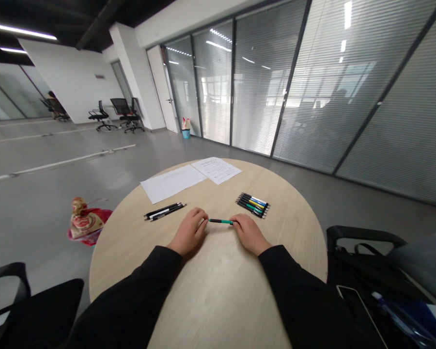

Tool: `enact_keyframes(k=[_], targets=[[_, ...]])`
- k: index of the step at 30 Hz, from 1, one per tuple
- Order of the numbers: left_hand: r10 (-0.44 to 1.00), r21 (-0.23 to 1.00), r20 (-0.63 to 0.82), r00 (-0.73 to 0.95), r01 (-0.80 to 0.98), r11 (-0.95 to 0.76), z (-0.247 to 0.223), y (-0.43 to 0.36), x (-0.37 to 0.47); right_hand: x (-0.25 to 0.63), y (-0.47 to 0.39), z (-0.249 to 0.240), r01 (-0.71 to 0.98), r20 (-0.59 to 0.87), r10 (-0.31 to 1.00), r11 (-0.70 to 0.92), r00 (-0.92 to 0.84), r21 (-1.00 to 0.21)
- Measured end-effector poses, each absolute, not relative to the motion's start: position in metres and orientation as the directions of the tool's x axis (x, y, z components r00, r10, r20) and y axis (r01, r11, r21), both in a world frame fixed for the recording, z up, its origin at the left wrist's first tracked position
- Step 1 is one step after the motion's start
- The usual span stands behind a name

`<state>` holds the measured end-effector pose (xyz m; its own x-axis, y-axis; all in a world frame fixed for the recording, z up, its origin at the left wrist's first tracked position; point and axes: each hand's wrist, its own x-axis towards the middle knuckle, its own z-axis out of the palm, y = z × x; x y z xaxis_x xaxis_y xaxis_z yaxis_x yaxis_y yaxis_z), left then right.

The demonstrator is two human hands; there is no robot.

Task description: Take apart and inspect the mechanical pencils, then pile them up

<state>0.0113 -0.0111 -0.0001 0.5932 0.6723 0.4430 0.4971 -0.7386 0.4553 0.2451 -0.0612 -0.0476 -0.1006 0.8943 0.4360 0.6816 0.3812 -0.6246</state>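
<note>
A green and black pen (221, 221) lies crosswise between my two hands over the round table (210, 295). My left hand (192, 230) pinches its left end, and my right hand (250, 232) pinches its right end. Beyond my right hand a row of several pens (253, 204) lies side by side, with green, yellow, blue and white barrels and black parts. To the left of my left hand is a smaller group of pens (164, 212), mostly black, one with a white barrel.
Two printed sheets of paper, a left sheet (172, 183) and a right sheet (217, 169), lie at the table's far edge. A red and tan bag (87, 223) is on the floor at left. Black chairs flank the table, the right chair (363, 235) holding a bag and other items.
</note>
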Motion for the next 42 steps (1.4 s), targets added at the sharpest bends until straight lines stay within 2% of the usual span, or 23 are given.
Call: enact_keyframes(k=[13, 21, 27, 42], targets=[[0.702, 0.431, 0.478, 0.528, 0.555, -0.711, -0.007, -0.006, 0.008, 0.246, -0.059, -0.05, 0.668, 0.436, 0.898, 0.362, -0.061, -0.651], [0.726, 0.307, 0.415, 0.548, 0.667, -0.679, -0.026, 0.01, -0.001, 0.247, -0.058, -0.051, 0.671, 0.432, 0.902, 0.33, -0.017, -0.663], [0.718, 0.242, 0.362, 0.595, 0.684, -0.688, -0.03, 0.015, -0.004, 0.248, -0.057, -0.052, 0.673, 0.427, 0.904, 0.324, -0.013, -0.665], [0.721, 0.26, 0.395, 0.569, 0.684, -0.682, -0.03, 0.02, -0.009, 0.248, -0.057, -0.051, 0.669, 0.421, 0.907, 0.312, 0.002, -0.675]])
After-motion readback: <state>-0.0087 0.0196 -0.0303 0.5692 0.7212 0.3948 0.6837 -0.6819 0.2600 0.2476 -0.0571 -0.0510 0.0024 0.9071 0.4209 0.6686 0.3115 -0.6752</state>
